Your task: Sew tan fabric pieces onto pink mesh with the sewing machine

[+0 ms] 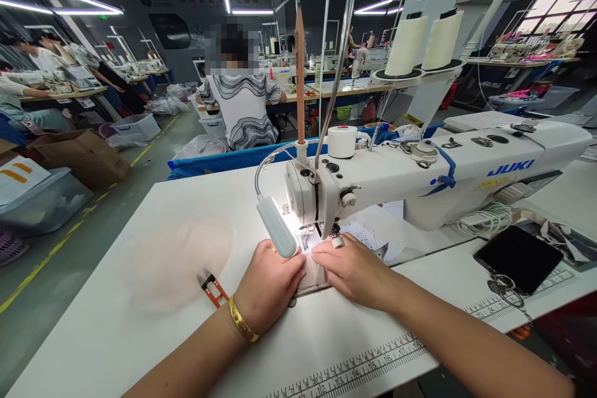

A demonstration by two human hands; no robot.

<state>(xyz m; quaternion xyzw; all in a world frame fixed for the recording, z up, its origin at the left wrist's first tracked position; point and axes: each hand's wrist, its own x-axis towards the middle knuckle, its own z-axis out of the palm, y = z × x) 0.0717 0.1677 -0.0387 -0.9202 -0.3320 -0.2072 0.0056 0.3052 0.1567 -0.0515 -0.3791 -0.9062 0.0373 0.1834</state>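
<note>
Both hands are at the needle area of a white sewing machine [373,168], under its presser foot [305,241]. My left hand [268,286] has its fingers bent and pressed together beside the foot, with a gold bracelet on the wrist. From the other side my right hand [354,273] brings its closed fingertips almost to the left ones. Whatever the fingertips hold is small, pale and mostly hidden in the lamp's glare. Orange-handled thread snips [213,289] lie by my left wrist, their tips on a sheer pale pink piece of fabric [177,261].
A lamp [276,227] on a bent metal neck hangs just above my left fingers. To the right lie a black phone [520,259], keys [501,284] and a coiled cord [485,219]. A printed ruler [364,364] runs along the front edge. A seated co-worker [242,106] is ahead.
</note>
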